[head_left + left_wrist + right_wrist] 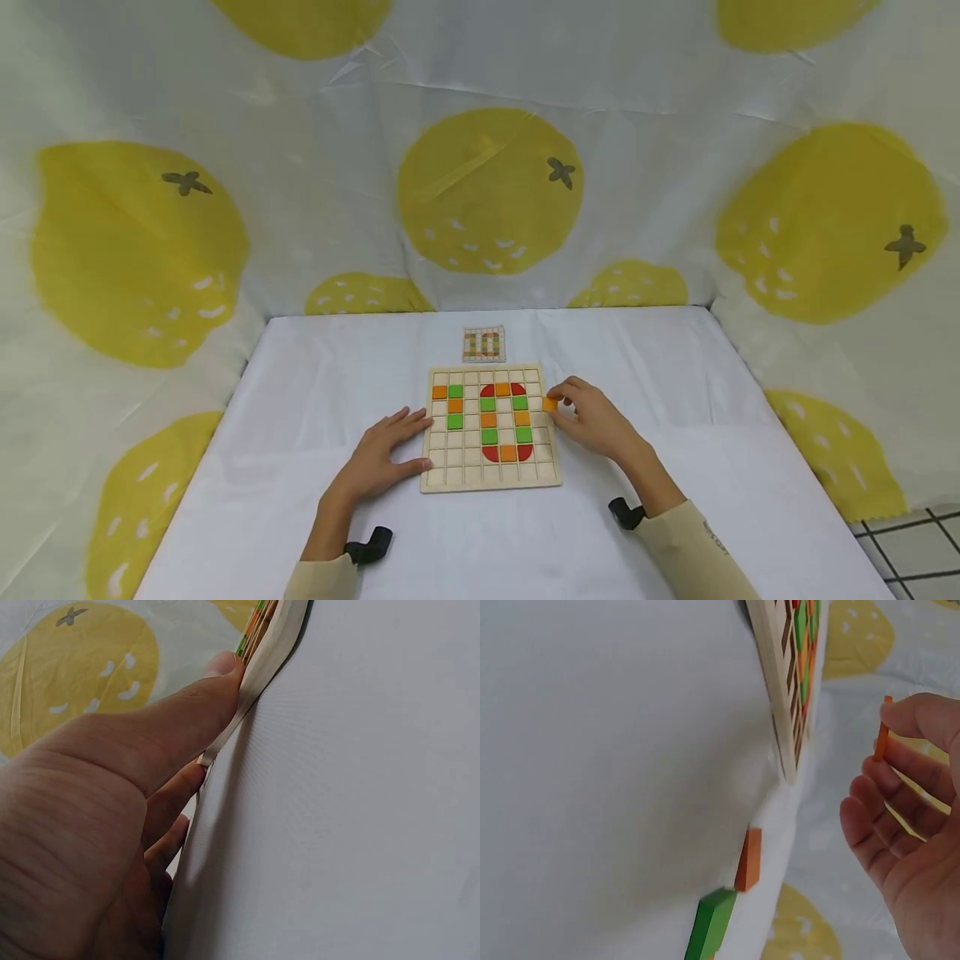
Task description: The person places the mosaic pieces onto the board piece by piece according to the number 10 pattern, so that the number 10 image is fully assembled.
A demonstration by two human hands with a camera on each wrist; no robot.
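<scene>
A square wooden grid board (453, 481) lies on the white table, with orange, green and red tiles set in some of its cells. My left hand (378, 460) rests at the board's left side, fingers spread and fairly straight. Its thumb (191, 712) touches the board's edge (262, 671). My right hand (596, 419) pinches a thin orange tile (883, 729) between thumb and fingers, above the board's right edge. On the table near the right hand lie an orange tile (749, 859) and a green tile (711, 922), hidden in the head view.
Behind the board lies a small pattern card (483, 343) printed with a like coloured grid. A white cloth covers the table (360, 358). Lemon-print curtains (637, 100) stand around the back and sides.
</scene>
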